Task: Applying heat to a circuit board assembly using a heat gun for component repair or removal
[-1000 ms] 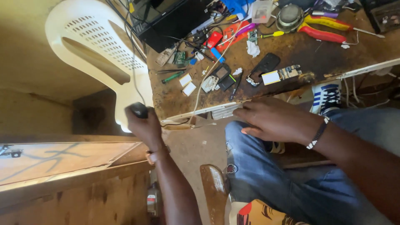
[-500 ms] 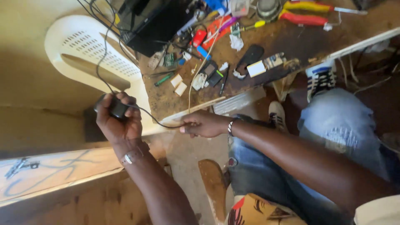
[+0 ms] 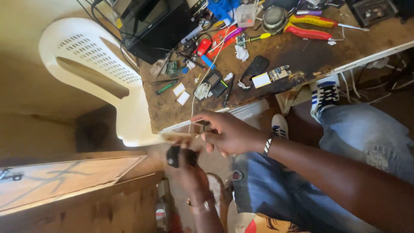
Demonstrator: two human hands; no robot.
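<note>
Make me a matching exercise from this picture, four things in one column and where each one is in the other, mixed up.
Things:
1. small black object
2. white plastic chair
3. red and yellow pliers
4. striped sneaker

Places:
A. on the workbench, far end
B. in the left hand
C. on the floor under the workbench edge
D. left of the workbench

Pairs: 1-B, 2-D, 3-A, 4-C

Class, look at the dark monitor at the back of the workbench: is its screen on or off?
Off. The monitor shows a dark, unlit screen with only dull reflections, while the cluttered workbench around it is brightly lit.
</note>
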